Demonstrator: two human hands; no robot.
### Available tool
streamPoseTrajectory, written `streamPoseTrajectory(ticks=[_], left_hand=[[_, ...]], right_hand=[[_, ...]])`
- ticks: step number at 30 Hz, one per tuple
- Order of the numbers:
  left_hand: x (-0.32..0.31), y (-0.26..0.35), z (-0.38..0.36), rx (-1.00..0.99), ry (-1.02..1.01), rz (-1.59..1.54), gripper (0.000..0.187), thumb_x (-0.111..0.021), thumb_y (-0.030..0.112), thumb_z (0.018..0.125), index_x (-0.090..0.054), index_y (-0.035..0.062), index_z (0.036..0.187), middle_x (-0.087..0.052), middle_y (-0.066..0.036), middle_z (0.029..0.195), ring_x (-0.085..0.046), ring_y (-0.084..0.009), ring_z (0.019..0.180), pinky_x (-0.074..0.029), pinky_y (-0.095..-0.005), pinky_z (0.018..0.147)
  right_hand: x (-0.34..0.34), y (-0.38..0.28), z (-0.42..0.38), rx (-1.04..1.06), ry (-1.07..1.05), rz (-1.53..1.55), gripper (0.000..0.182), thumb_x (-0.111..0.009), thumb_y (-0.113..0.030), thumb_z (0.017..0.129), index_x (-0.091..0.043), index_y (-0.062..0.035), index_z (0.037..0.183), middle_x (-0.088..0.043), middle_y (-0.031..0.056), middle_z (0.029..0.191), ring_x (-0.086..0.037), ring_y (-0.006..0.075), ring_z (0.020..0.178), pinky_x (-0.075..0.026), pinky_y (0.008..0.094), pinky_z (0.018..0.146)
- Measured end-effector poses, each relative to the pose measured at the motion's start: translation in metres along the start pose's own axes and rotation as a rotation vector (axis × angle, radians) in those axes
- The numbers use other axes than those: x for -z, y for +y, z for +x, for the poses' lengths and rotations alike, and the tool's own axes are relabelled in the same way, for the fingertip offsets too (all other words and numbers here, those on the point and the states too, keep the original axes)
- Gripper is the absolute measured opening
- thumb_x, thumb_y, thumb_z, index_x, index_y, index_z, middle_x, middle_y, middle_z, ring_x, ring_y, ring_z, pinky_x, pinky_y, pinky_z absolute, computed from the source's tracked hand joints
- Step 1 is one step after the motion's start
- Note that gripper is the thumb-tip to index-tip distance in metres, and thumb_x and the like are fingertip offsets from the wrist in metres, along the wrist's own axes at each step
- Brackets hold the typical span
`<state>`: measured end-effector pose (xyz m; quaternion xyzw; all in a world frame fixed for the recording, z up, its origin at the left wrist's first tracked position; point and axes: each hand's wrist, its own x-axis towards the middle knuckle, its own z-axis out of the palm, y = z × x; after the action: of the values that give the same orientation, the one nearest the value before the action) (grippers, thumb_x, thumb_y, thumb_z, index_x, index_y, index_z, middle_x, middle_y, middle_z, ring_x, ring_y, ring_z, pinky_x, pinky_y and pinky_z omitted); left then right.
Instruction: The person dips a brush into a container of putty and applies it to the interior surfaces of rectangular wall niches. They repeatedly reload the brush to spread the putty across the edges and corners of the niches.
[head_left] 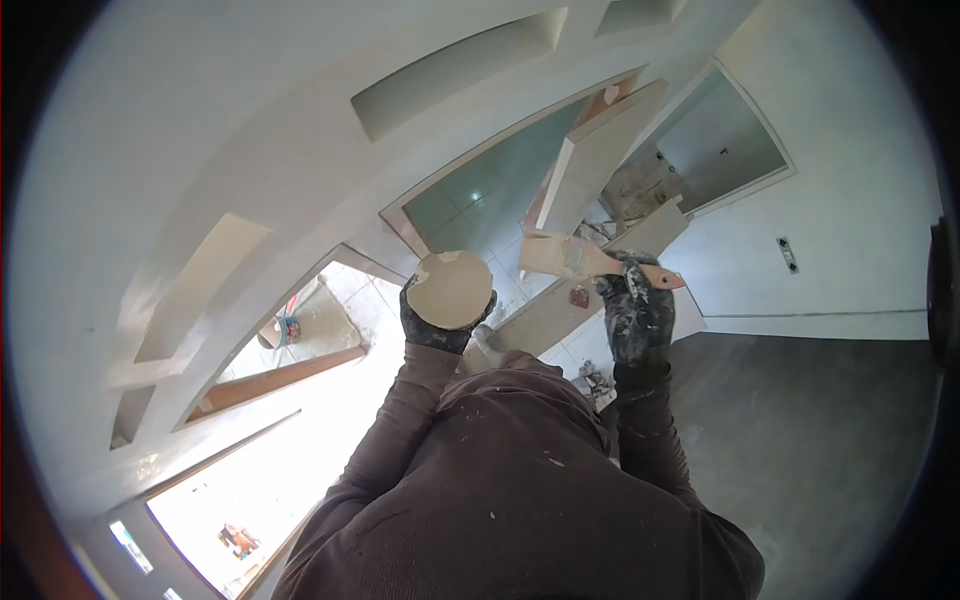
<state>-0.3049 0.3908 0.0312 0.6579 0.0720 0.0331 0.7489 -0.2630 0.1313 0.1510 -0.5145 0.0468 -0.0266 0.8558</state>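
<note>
My left hand (436,333), in a dark, smeared glove, cups a round container (450,289) from below and the side. A smooth beige paste or paint shows across its top, with a paler smear at the upper left. My right hand (640,312), in a dark glove streaked with white, is closed round the wooden handle of a wide flat paintbrush (565,257). The brush lies roughly level, bristles to the left and coated in beige. Its bristle tip is a little up and right of the container, apart from it.
Under my hands runs a long board or plank (545,318), with a small reddish object (579,297) by it. Rubble (596,380) lies on the tiled floor. An open door (598,150) stands ahead. Recessed niches (460,70) mark the pale wall. A bucket (287,331) stands through the left opening.
</note>
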Motion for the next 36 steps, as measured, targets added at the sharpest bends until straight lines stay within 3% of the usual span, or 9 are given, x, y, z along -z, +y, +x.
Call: streamPoseTrajectory(ticks=[3,4,7,11,23,27,30,31,36], left_hand=[[0.004,-0.019,-0.001,-0.05,0.002,-0.033,0.058,-0.051,0.05,0.097,-0.049,0.0126,0.14,-0.058,-0.014,0.136,-0.058,-0.0347,0.124,-0.05,-0.0565,0.099],[0.007,0.008,-0.004,-0.286,0.012,0.805,0.059,-0.069,0.044,0.089,-0.054,0.0114,0.136,-0.065,-0.011,0.128,-0.065,-0.0274,0.114,-0.054,-0.0437,0.097],[0.003,0.001,-0.008,-0.103,0.004,0.079,0.06,-0.081,0.038,0.08,-0.06,0.0099,0.129,-0.07,-0.008,0.119,-0.069,-0.0221,0.106,-0.055,-0.0338,0.092],[0.013,0.02,-0.009,-0.206,-0.017,0.477,0.059,-0.083,0.041,0.077,-0.063,0.009,0.123,-0.071,-0.007,0.116,-0.069,-0.0223,0.106,-0.055,-0.034,0.091],[0.04,-0.004,-0.016,-0.374,0.033,0.76,0.067,-0.092,0.029,0.065,-0.064,0.0026,0.12,-0.071,-0.01,0.115,-0.07,-0.0229,0.102,-0.056,-0.0341,0.09],[0.039,-0.012,-0.018,-0.196,-0.037,0.356,0.054,-0.069,0.037,0.087,-0.06,0.0031,0.128,-0.067,-0.014,0.125,-0.066,-0.029,0.112,-0.053,-0.0425,0.098],[0.031,0.002,-0.02,0.142,-0.018,-0.426,0.051,-0.07,0.039,0.086,-0.062,0.0063,0.125,-0.069,-0.01,0.119,-0.067,-0.0267,0.109,-0.054,-0.0395,0.095],[0.029,0.011,-0.022,0.417,0.021,-1.009,0.053,-0.081,0.039,0.078,-0.065,0.0096,0.12,-0.072,-0.005,0.111,-0.07,-0.0221,0.103,-0.056,-0.0331,0.089],[0.026,0.014,-0.024,0.075,0.017,-0.36,0.048,-0.081,0.036,0.08,-0.065,0.0099,0.117,-0.072,-0.002,0.11,-0.07,-0.021,0.102,-0.056,-0.0342,0.091]], right_hand=[[-0.049,-0.05,-0.004,0.102,-0.217,-0.234,0.025,-0.063,-0.008,0.097,-0.059,0.0031,0.119,-0.067,0.013,0.114,-0.066,0.0236,0.103,-0.055,0.0315,0.088],[-0.057,-0.056,-0.004,0.17,-0.348,-0.366,0.028,-0.066,-0.01,0.096,-0.06,0.003,0.12,-0.068,0.0127,0.114,-0.067,0.0244,0.101,-0.054,0.0325,0.086],[-0.06,-0.044,0.015,1.165,-0.857,-1.145,0.04,-0.071,-0.016,0.092,-0.059,0.002,0.126,-0.068,0.0151,0.116,-0.068,0.0286,0.1,-0.054,0.0393,0.086],[-0.084,-0.014,-0.001,1.172,-0.939,-1.131,0.043,-0.072,-0.018,0.092,-0.059,0.0017,0.128,-0.068,0.018,0.116,-0.067,0.0327,0.102,-0.052,0.0437,0.089],[-0.109,0.019,-0.026,0.911,-0.853,-1.025,0.035,-0.07,-0.009,0.092,-0.057,0.0042,0.122,-0.072,0.0172,0.101,-0.073,0.0305,0.089,-0.057,0.0379,0.078],[-0.11,0.034,-0.026,0.581,-0.796,-0.686,0.032,-0.068,-0.009,0.093,-0.059,0.0049,0.12,-0.071,0.0176,0.1,-0.072,0.032,0.089,-0.057,0.0377,0.077],[-0.103,0.035,-0.02,1.026,-0.838,-1.065,0.028,-0.067,-0.012,0.095,-0.061,0.0062,0.115,-0.071,0.0141,0.1,-0.073,0.0268,0.087,-0.058,0.0349,0.076],[-0.102,0.034,-0.025,0.653,-0.72,-0.874,0.027,-0.067,-0.014,0.096,-0.063,0.0058,0.114,-0.071,0.0123,0.1,-0.072,0.0233,0.086,-0.058,0.0336,0.076],[-0.086,0.04,-0.038,-0.249,-0.193,-0.15,0.025,-0.067,-0.016,0.096,-0.064,0.0023,0.114,-0.07,0.0116,0.099,-0.07,0.0166,0.083,-0.06,0.0291,0.074]])
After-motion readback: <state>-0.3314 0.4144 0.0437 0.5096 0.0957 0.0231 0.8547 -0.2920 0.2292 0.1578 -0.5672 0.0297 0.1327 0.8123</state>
